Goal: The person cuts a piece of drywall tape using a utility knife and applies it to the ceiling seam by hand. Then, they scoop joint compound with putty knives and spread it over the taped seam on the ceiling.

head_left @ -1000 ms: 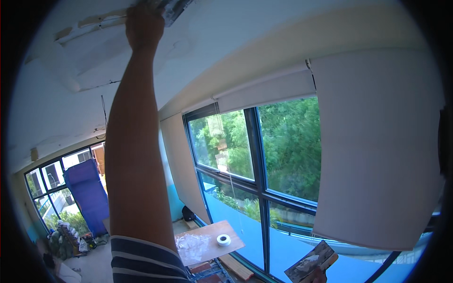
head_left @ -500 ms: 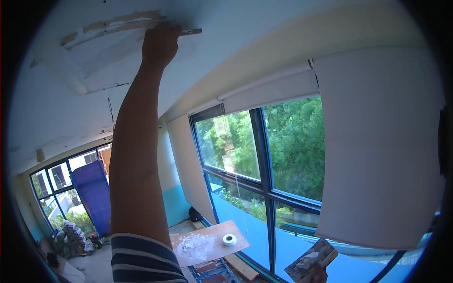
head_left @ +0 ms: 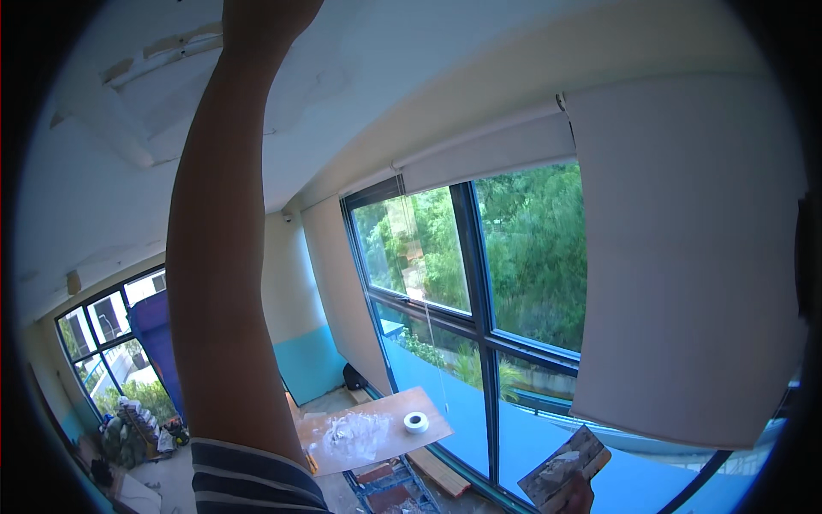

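My left arm reaches straight up to the ceiling (head_left: 317, 98), with a striped sleeve at its base. Only the wrist end of my left hand (head_left: 270, 15) shows at the upper edge; its fingers and anything in them are cut off. Beside it, the ceiling has a rough patch (head_left: 171, 43) with brownish strips and whitish filler. At the lower right, my right hand (head_left: 582, 495) is closed on a wide, flat putty knife (head_left: 556, 467), tilted, with pale filler smeared on its blade.
Below, a board (head_left: 385, 450) bears white filler smears (head_left: 355, 435) and a white tape roll (head_left: 416, 421). Windows (head_left: 531, 257) and a hanging blind (head_left: 685, 257) are on the right. Bags (head_left: 133, 433) are piled at the far left, by a purple panel (head_left: 152, 334).
My left hand has moved up and left, partly out of view; the metal-edged tool it held at the ceiling no longer shows. My right hand keeps its hold on the putty knife.
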Demonstrator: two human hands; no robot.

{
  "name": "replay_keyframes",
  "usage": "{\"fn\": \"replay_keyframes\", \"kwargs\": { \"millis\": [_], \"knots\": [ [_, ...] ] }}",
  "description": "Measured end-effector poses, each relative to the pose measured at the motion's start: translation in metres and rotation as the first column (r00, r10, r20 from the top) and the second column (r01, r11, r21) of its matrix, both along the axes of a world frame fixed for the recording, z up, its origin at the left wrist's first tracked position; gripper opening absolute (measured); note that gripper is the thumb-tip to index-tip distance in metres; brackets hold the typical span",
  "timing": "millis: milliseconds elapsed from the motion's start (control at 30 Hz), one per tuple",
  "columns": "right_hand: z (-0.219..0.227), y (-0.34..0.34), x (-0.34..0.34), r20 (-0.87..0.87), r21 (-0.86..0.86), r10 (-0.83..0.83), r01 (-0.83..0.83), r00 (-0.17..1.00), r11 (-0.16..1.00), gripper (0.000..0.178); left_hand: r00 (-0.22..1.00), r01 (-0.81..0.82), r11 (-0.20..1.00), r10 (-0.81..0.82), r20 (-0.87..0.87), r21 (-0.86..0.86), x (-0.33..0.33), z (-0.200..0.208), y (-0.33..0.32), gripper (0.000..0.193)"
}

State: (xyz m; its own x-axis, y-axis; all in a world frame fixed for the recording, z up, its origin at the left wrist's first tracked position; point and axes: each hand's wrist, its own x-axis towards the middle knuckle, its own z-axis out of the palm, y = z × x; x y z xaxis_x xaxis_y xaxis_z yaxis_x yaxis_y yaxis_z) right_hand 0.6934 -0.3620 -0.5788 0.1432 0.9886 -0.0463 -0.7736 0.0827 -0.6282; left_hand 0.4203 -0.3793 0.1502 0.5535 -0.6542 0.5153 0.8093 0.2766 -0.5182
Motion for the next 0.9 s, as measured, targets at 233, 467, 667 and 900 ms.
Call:
{"fn": "replay_keyframes", "kwargs": {
  "millis": [233, 467, 667, 900],
  "knots": [
    [0.037, 0.018, -0.012, -0.225, 0.158, 0.117, -0.082, 0.967, 0.984, 0.047, 0.728, 0.619, -0.148, -0.262, 0.634, -0.771, -0.022, -0.190, 0.102, 0.065],
    [0.076, 0.006, -0.029, -0.211, 0.029, 0.213, -0.211, 0.954, 0.977, 0.044, 0.592, 0.243, -0.954, 0.290, 0.752, 0.176, 0.028, -0.521, 0.163, 0.063],
    [0.033, 0.013, -0.023, -0.130, -0.053, 0.202, -0.211, 0.971, 0.976, 0.048, 0.753, 0.182, -0.951, 0.299, 0.586, 0.251, 0.040, -0.600, 0.167, 0.063],
    [0.047, 0.003, -0.014, -0.067, -0.050, -0.027, 0.023, 0.997, 0.998, 0.046, 0.843, 0.180, -0.984, 0.156, 0.514, 0.004, 0.035, -0.612, 0.186, 0.052]
  ]
}}
